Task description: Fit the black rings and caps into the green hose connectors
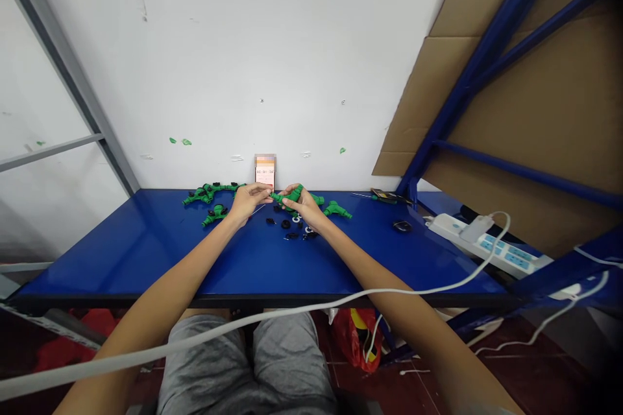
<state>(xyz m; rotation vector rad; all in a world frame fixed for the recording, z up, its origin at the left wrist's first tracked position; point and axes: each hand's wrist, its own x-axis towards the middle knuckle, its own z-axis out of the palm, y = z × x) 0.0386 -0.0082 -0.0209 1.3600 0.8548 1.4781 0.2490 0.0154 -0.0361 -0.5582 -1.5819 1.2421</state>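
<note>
My right hand (305,207) is closed around a green plastic hose splitter (293,194), raised a little over the blue table. The fingers of my left hand (247,203) pinch the splitter's left tip. A thin metal rod (257,210) shows beneath my left hand; whether it is held or lies on the table I cannot tell. Below the hands lie small black parts (285,224) and white rings (308,229). Another green fitting (337,209) lies right of my right hand. On the left are a green splitter (215,214) and a row of green fittings (208,192) with black levers.
A phone (265,172) showing a timer leans on the white wall. A screwdriver (384,199), a black mouse (402,226) and a white power strip (506,253) are on the right. A white cable (292,308) crosses in front of my arms. Cardboard (418,97) stands behind the blue frame.
</note>
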